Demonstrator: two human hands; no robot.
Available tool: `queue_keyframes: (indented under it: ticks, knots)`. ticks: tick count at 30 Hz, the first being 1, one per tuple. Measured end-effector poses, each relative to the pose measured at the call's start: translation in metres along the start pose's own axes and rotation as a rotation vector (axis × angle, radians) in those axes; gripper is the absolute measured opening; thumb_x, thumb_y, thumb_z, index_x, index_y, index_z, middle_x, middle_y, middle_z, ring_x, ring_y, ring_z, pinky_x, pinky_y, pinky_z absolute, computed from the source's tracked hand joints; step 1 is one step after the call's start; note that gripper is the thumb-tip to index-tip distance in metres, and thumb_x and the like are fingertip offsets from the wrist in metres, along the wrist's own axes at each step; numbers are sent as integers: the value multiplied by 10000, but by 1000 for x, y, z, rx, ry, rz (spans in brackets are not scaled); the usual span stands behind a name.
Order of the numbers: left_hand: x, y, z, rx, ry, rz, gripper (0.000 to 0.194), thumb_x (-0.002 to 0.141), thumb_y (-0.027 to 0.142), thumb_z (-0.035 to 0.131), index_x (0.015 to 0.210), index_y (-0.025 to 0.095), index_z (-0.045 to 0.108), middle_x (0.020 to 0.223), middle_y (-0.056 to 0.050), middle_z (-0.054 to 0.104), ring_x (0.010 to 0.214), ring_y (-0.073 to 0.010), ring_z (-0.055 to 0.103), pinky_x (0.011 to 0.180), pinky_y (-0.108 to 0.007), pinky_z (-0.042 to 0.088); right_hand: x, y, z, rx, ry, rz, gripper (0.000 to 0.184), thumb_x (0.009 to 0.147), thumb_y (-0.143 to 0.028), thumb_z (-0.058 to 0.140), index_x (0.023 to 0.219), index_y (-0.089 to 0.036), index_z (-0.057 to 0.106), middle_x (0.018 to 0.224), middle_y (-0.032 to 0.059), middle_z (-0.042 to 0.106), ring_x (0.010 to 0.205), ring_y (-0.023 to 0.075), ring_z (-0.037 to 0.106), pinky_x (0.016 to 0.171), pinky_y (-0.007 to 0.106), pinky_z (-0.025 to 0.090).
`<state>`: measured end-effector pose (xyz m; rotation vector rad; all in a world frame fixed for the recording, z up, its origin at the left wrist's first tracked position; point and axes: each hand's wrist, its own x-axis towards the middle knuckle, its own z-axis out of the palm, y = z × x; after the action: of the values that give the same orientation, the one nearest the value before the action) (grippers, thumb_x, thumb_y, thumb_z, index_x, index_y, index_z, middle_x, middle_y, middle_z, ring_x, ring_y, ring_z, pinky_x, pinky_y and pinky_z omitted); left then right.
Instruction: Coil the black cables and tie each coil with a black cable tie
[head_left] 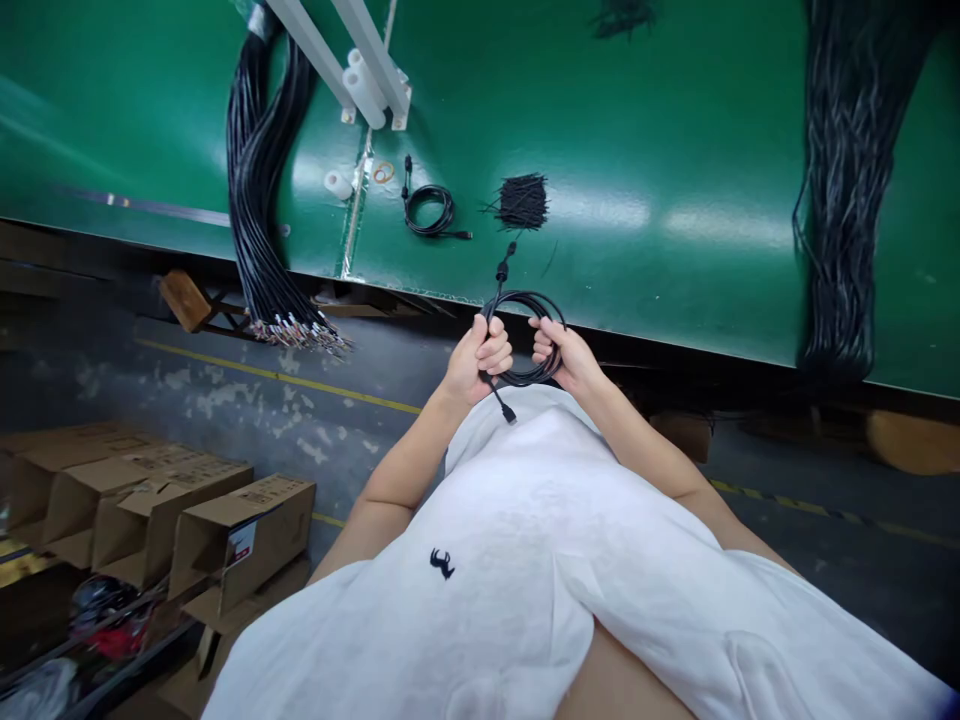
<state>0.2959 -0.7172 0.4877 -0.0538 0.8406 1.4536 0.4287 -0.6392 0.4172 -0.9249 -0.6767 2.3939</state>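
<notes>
A coiled black cable (525, 378) hangs between my two hands, just off the front edge of the green table. My left hand (480, 358) is closed around the coil's left side. One cable end with a dark bead-like lump sticks up toward the table, and the other end, with a plug, points down beside my shirt. On the coil's right side, my right hand (566, 352) is closed with fingers curled around it. Beyond them on the table lie a pile of short black ties (523, 202) and another coiled black cable (430, 212).
Long bundles of black cable drape over the table (637, 270) edge, one at left (259, 190) and one at right (844, 200). White posts (375, 60), white rollers (364, 95) and tan rings (383, 173) are at the back left. Open cardboard boxes (247, 510) stand lower left.
</notes>
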Motion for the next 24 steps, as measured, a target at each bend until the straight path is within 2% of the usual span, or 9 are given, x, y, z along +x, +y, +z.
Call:
queue_keyframes:
  ticks: [2, 4, 8, 10, 13, 16, 18, 21, 24]
  knots:
    - [1, -5, -1, 39, -2, -19, 453, 997, 498, 417, 688, 168, 438, 474, 100, 263, 340, -21, 250, 367, -129, 268, 4, 2, 6, -48, 94, -52, 459, 649, -521, 835, 861, -213, 569, 559, -110, 236, 451, 43, 222, 394, 173, 251]
    - [2, -7, -1, 63, 1, -13, 459, 963, 525, 475, 676, 171, 424, 490, 96, 285, 355, -22, 282, 388, -137, 304, 7, 1, 11, -104, 159, -120, 466, 652, -556, 815, 828, -219, 544, 567, -108, 208, 451, 47, 174, 374, 188, 191]
    - [2, -2, -2, 34, -27, -15, 440, 964, 485, 503, 670, 166, 426, 484, 103, 251, 342, -18, 250, 367, -142, 246, 10, -3, 13, -234, 204, -199, 435, 690, -536, 764, 808, -237, 472, 609, -88, 319, 467, 56, 269, 405, 203, 279]
    - [2, 1, -4, 10, -62, -40, 444, 990, 461, 461, 664, 162, 426, 474, 106, 228, 331, -16, 227, 357, -141, 217, 14, -12, 11, -418, 159, -221, 378, 710, -491, 738, 828, -236, 486, 632, -74, 397, 479, 70, 347, 443, 227, 351]
    - [1, 4, -6, -2, -97, -126, 450, 1000, 455, 435, 662, 159, 426, 472, 107, 219, 325, -16, 222, 353, -140, 210, 21, -36, 11, -897, -4, -306, 246, 795, -415, 642, 923, -219, 565, 683, -38, 529, 525, 108, 461, 541, 266, 413]
    - [1, 4, -8, 0, -103, -228, 476, 970, 526, 448, 665, 161, 426, 480, 109, 214, 325, -18, 225, 349, -141, 211, 25, -58, 22, -1453, -177, -487, 145, 864, -292, 523, 927, -192, 608, 834, 35, 651, 713, 173, 580, 662, 290, 403]
    - [1, 7, -10, 0, -120, -239, 514, 956, 584, 421, 665, 161, 439, 481, 107, 213, 328, -22, 225, 347, -145, 213, 25, -66, 32, -1703, -236, -577, 162, 883, -246, 473, 909, -179, 619, 903, 79, 681, 815, 210, 604, 687, 299, 377]
    - [0, 19, -15, 18, -192, -222, 508, 993, 543, 377, 710, 144, 514, 499, 88, 281, 357, -34, 286, 376, -154, 285, 24, -67, 41, -1794, -210, -620, 209, 914, -251, 438, 947, -169, 627, 906, 100, 694, 811, 220, 609, 671, 295, 357]
    - [-3, 33, -21, 92, -240, -240, 301, 982, 367, 513, 819, 125, 586, 559, 60, 395, 429, -52, 407, 460, -177, 396, 23, -62, 43, -1681, -169, -643, 201, 908, -246, 454, 936, -171, 638, 873, 81, 689, 779, 203, 598, 670, 285, 361]
